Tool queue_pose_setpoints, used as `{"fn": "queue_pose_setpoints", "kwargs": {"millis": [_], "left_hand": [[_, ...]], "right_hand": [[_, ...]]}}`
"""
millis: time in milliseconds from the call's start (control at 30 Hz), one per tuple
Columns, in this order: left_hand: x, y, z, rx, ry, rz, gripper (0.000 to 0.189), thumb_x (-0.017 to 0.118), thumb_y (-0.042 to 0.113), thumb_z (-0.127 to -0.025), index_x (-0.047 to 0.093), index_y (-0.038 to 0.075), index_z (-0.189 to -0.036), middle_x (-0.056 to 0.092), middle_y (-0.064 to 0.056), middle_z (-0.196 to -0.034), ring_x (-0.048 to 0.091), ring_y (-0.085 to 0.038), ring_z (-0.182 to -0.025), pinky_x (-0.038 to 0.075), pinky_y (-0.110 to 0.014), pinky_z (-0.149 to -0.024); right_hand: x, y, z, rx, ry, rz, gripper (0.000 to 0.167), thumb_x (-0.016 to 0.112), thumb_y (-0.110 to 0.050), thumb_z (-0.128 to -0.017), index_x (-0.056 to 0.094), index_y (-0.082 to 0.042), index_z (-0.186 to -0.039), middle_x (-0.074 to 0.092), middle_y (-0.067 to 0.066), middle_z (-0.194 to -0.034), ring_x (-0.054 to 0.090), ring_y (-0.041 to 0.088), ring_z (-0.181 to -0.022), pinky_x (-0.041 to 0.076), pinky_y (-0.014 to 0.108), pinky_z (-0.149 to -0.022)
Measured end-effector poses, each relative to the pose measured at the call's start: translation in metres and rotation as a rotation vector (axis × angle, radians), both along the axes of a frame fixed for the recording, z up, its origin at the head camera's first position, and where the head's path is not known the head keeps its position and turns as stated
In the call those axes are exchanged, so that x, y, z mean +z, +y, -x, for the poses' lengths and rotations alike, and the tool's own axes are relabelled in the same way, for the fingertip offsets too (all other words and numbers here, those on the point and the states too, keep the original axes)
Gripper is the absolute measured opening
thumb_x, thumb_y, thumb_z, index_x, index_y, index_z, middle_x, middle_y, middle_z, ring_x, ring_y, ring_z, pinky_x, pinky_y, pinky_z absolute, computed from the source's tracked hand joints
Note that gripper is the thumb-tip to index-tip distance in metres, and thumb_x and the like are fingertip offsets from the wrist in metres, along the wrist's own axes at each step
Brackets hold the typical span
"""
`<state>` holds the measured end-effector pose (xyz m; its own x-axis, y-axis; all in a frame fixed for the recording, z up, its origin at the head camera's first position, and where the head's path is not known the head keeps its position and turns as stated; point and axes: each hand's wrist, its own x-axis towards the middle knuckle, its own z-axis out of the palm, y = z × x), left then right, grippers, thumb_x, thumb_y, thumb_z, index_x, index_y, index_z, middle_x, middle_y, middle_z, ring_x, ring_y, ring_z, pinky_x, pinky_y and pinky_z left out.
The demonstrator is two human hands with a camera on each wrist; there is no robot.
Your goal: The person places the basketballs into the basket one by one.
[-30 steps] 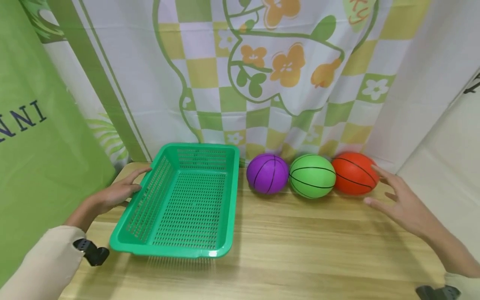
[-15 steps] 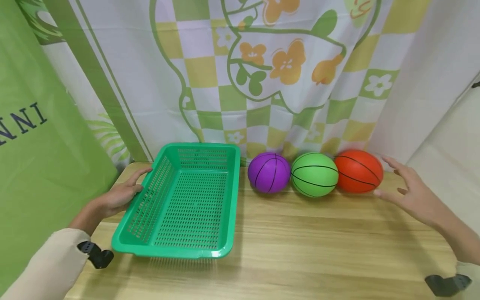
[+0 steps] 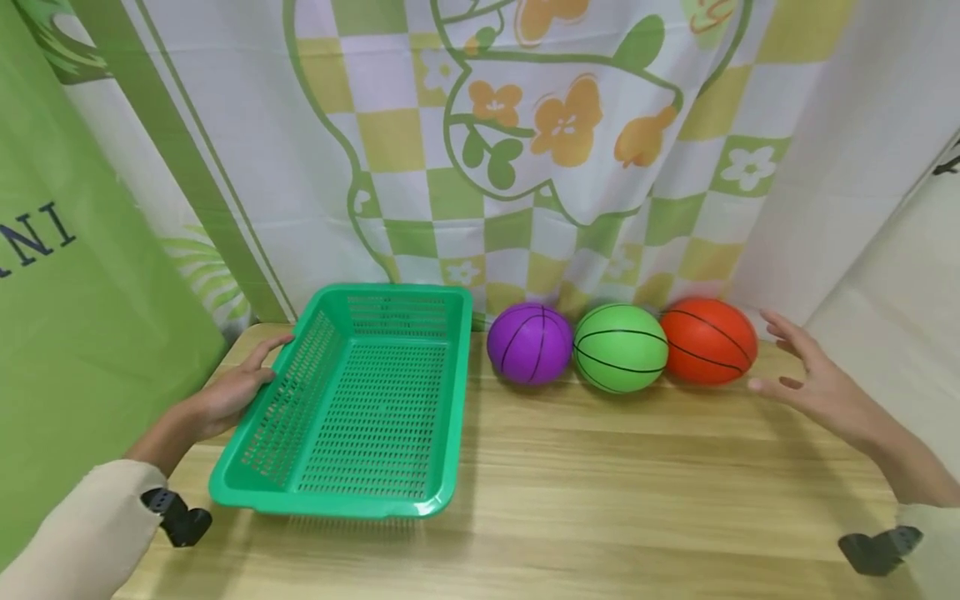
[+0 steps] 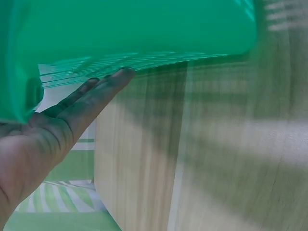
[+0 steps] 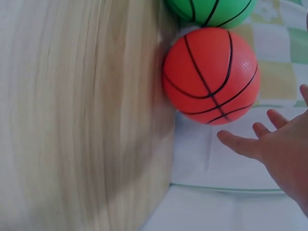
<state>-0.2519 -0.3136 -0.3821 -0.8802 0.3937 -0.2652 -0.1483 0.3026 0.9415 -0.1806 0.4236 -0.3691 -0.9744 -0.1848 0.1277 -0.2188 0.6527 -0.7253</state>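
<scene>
A green plastic basket (image 3: 463, 400) with slotted walls and floor stands on the left part of the table. My left hand (image 3: 232, 392) is at its left side, fingertips right at the rim. In the left wrist view, the left hand (image 4: 62, 122) has its fingers stretched out along the outside of the basket (image 4: 134, 29). To the right sit a purple ball (image 3: 529, 343), a green ball (image 3: 621, 348) and a red ball (image 3: 708, 342), all with black basketball lines. My right hand (image 3: 828, 392), fingers spread, is just right of the red ball (image 5: 211, 76), holding nothing.
The wooden table (image 3: 600, 500) runs in front of the balls and basket. Behind it hangs a patterned curtain (image 3: 465, 217), close to the balls. Green cloth (image 3: 97, 333) hangs at the left, and a pale surface (image 3: 900, 308) lies beyond the right hand.
My right hand has drawn back to the right, from overlapping the red ball to a small gap beside it. The left hand stays at the basket's side. The head view shifts slightly.
</scene>
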Motion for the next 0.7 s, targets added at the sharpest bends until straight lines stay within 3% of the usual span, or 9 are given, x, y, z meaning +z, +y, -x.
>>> {"fn": "queue_pose_setpoints", "kwargs": {"millis": [33,100,133,233,333,433,533,633,700], "left_hand": [[0.000,0.000,-0.001,0.007,-0.003,0.004,0.062,0.018,0.008,-0.106,-0.010,0.020,-0.160,0.038,-0.038,-0.134,0.064,-0.033,-0.101,0.057,-0.048,-0.079],[0.000,0.000,-0.002,0.014,-0.007,0.004,0.061,0.018,0.009,-0.106,-0.009,0.020,-0.160,0.042,-0.037,-0.131,0.065,-0.033,-0.099,0.057,-0.048,-0.078],[0.000,0.000,-0.003,0.017,-0.006,0.004,0.061,0.018,0.009,-0.107,-0.009,0.019,-0.160,0.043,-0.036,-0.130,0.065,-0.033,-0.098,0.057,-0.048,-0.078],[0.001,0.001,-0.003,0.022,0.005,0.011,0.061,0.018,0.009,-0.106,-0.009,0.019,-0.160,0.043,-0.035,-0.129,0.065,-0.033,-0.097,0.057,-0.048,-0.077],[0.001,0.003,-0.002,0.028,0.013,0.028,0.063,0.019,0.009,-0.106,-0.010,0.020,-0.161,0.041,-0.036,-0.131,0.064,-0.033,-0.097,0.056,-0.047,-0.076],[0.001,0.004,-0.001,0.036,0.013,0.040,0.064,0.020,0.009,-0.106,-0.010,0.022,-0.161,0.039,-0.036,-0.132,0.064,-0.033,-0.096,0.056,-0.047,-0.075],[0.001,0.003,-0.002,0.049,0.008,0.044,0.065,0.021,0.008,-0.105,-0.009,0.022,-0.161,0.040,-0.036,-0.132,0.064,-0.033,-0.096,0.057,-0.048,-0.076],[0.000,0.002,-0.004,0.057,0.007,0.043,0.065,0.020,0.007,-0.104,-0.007,0.021,-0.161,0.041,-0.036,-0.132,0.064,-0.034,-0.096,0.057,-0.048,-0.076],[0.000,0.002,-0.005,0.059,-0.001,0.044,0.065,0.020,0.007,-0.104,-0.007,0.021,-0.161,0.041,-0.036,-0.131,0.064,-0.034,-0.097,0.056,-0.048,-0.076]], "right_hand": [[-0.002,0.001,0.001,0.002,0.002,0.009,0.095,0.065,-0.007,-0.095,0.003,-0.031,-0.163,0.004,0.029,-0.160,0.007,0.055,-0.141,0.047,0.036,-0.098],[-0.006,0.004,0.002,-0.014,0.002,0.009,0.095,0.065,-0.008,-0.095,0.003,-0.031,-0.163,0.005,0.029,-0.160,0.009,0.056,-0.140,0.043,0.039,-0.102],[-0.007,0.006,0.003,-0.020,0.001,0.009,0.095,0.065,-0.008,-0.095,0.003,-0.030,-0.163,0.005,0.029,-0.160,0.010,0.057,-0.139,0.038,0.056,-0.104],[-0.010,0.012,0.006,-0.038,-0.012,0.013,0.093,0.064,-0.010,-0.096,0.002,-0.030,-0.163,0.005,0.030,-0.160,0.013,0.058,-0.138,0.022,0.085,-0.085],[-0.012,0.020,0.010,-0.037,-0.040,0.026,0.091,0.061,-0.011,-0.099,0.000,-0.034,-0.162,0.002,0.026,-0.162,0.012,0.057,-0.140,0.024,0.084,-0.084],[-0.016,0.025,0.013,-0.022,-0.052,0.039,0.089,0.058,-0.011,-0.100,0.000,-0.038,-0.161,0.001,0.022,-0.163,0.012,0.050,-0.143,0.034,0.076,-0.091],[-0.023,0.029,0.015,0.022,-0.038,0.093,0.088,0.056,-0.006,-0.101,0.000,-0.036,-0.161,0.002,0.020,-0.163,0.016,0.035,-0.145,0.050,0.043,-0.094],[-0.030,0.031,0.017,0.043,-0.028,0.155,0.088,0.054,-0.001,-0.100,0.001,-0.036,-0.161,0.003,0.021,-0.162,0.019,0.022,-0.142,0.047,0.013,-0.079],[-0.032,0.031,0.019,0.044,-0.034,0.193,0.088,0.053,0.000,-0.100,0.000,-0.036,-0.161,0.001,0.025,-0.161,0.016,0.026,-0.143,0.049,0.016,-0.079]]}}
